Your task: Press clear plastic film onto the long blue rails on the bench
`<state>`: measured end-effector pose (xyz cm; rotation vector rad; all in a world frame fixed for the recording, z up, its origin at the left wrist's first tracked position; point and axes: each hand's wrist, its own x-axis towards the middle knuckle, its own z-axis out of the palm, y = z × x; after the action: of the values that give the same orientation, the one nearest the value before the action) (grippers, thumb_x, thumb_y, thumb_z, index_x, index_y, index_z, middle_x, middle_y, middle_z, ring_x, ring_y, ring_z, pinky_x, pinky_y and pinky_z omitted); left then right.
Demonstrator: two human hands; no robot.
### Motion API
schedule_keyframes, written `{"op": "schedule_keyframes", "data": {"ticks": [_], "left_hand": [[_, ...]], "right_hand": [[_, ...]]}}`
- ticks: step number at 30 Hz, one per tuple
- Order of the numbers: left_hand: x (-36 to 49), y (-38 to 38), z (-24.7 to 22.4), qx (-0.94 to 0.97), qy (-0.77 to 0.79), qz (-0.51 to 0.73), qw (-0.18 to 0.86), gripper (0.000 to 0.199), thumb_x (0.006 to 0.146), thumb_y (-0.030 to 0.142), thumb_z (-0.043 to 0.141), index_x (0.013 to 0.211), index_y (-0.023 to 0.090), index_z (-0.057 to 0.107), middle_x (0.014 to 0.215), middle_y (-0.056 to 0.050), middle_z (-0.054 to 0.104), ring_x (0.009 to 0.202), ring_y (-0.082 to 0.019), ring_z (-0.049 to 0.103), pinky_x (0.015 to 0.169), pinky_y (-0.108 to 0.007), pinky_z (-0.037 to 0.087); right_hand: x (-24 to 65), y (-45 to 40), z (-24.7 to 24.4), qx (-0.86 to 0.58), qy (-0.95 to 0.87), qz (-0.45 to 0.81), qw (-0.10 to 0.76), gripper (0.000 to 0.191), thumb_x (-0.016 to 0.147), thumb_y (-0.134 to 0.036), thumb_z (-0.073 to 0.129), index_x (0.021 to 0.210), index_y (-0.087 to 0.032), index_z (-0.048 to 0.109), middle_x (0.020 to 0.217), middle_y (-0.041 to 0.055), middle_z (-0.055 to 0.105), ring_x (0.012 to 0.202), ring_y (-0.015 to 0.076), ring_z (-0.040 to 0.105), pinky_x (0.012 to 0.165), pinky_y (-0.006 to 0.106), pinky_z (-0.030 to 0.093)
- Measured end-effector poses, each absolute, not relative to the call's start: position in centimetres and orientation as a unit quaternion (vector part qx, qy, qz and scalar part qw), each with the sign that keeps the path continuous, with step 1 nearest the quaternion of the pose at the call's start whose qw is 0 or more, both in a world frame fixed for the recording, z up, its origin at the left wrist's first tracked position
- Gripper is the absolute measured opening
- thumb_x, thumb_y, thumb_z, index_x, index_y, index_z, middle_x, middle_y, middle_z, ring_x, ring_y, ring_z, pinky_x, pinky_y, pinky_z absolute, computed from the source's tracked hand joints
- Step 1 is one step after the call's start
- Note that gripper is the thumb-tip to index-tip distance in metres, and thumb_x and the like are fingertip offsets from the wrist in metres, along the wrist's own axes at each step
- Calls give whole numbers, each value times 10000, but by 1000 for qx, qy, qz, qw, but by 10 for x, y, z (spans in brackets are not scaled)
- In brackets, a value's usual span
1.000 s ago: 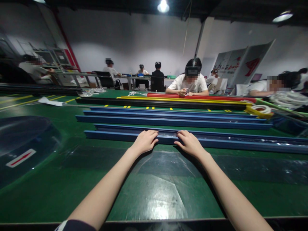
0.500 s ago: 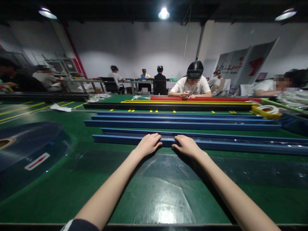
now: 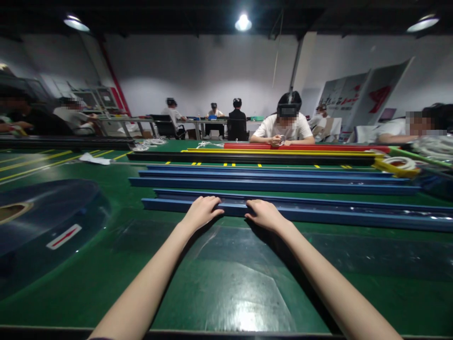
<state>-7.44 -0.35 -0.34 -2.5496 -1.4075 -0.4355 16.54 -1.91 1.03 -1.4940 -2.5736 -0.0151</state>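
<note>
A long blue channel profile (image 3: 184, 206) lies crosswise in front of me, with shiny clear film (image 3: 357, 210) showing inside its right part. My left hand (image 3: 202, 211) grips its near wall, thumb in front and fingertips over the edge into the groove. A short way to the right, my right hand (image 3: 264, 213) holds the same wall in a like manner. The fingertips of both hands are partly hidden inside the groove. Flat on the table nearer to me is a wide strip of clear plastic film (image 3: 332, 250), passing below my forearms.
Another blue profile (image 3: 247, 183) lies parallel beyond, then black (image 3: 247, 157), yellow (image 3: 269, 152) and red profiles (image 3: 311, 147). A big film roll (image 3: 46, 212) with an arrow label (image 3: 64, 236) rests at left on the green table (image 3: 134, 278). A co-worker (image 3: 285, 125) sits opposite.
Both hands have shifted left along the blue channel profile, the left one farther, so the gap between them is wider. The view has turned slightly left.
</note>
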Motion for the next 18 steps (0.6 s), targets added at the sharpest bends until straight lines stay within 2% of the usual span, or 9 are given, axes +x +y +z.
{"op": "schedule_keyframes", "data": {"ticks": [9,18], "left_hand": [[-76,-6,-10,-853,-486,-142,130,295,878,452,438,952,195,562,952,-56,633,915,-208,571,762,-308,377],[-76,-6,-12,-852,-478,-145,156,292,886,455,415,924,200,554,919,-54,630,889,-204,565,742,-309,375]], "right_hand": [[153,-22,6,-501,-860,-52,82,141,842,-197,450,959,-195,527,987,68,630,936,190,560,671,246,377],[153,-24,7,-504,-857,-68,78,123,848,-202,434,926,-202,529,963,56,640,907,183,567,635,243,366]]}}
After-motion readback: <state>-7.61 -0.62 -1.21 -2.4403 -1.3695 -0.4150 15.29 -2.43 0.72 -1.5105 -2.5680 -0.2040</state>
